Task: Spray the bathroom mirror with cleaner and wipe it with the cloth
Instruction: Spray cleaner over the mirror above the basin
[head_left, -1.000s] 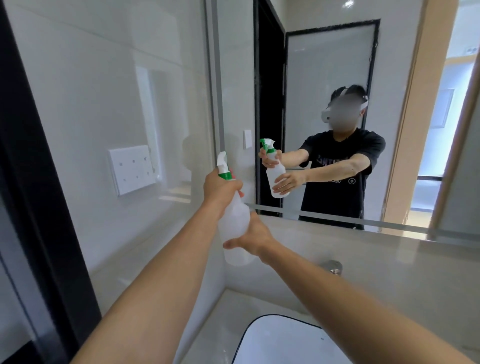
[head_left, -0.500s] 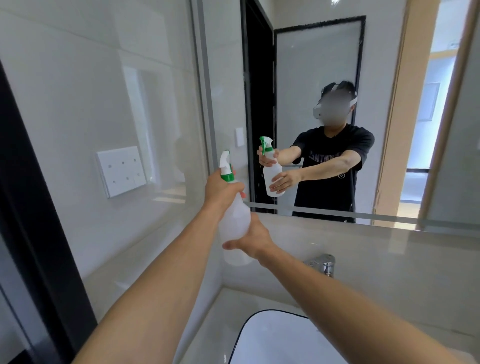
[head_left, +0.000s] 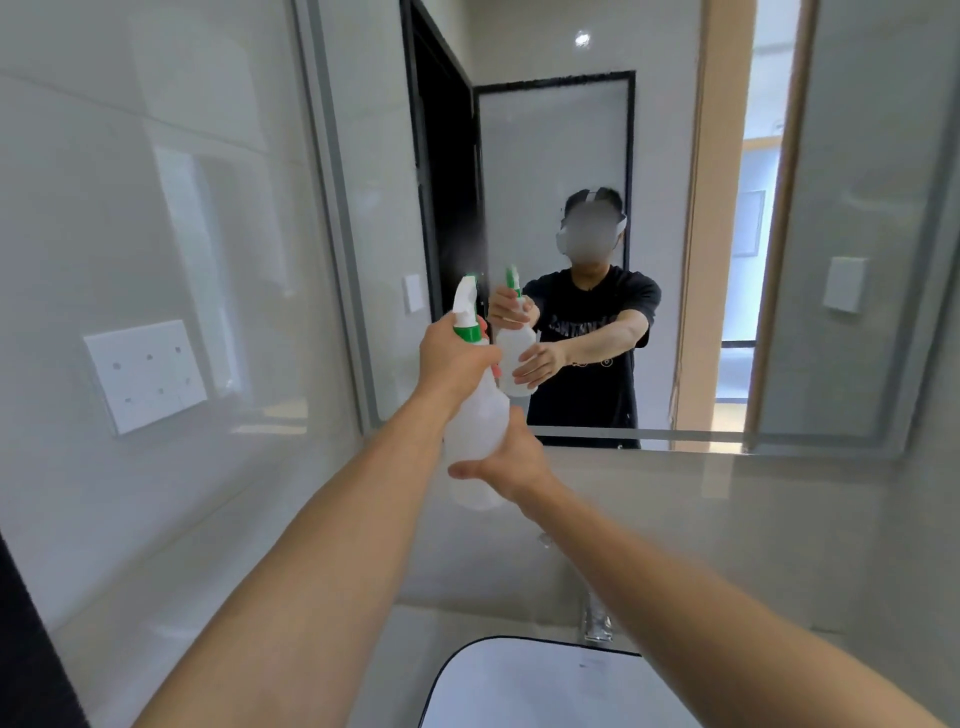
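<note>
Near the mirror's (head_left: 545, 156) left edge, a fresh mist now rises from the translucent white spray bottle (head_left: 475, 415): spraying has begun. Left hand (head_left: 452, 358) grips its green-collared neck; right hand (head_left: 511, 462) cups its base. No cloth visible.

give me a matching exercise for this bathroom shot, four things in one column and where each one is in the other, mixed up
Things:
1. left hand
2. right hand
3. socket plate
4. tap

Places:
a. on the tiled wall at the left
b. round the neck of the spray bottle
c. behind the basin, bottom of view
d. under the bottle's lower body

Pairs: 1-b, 2-d, 3-a, 4-c
</note>
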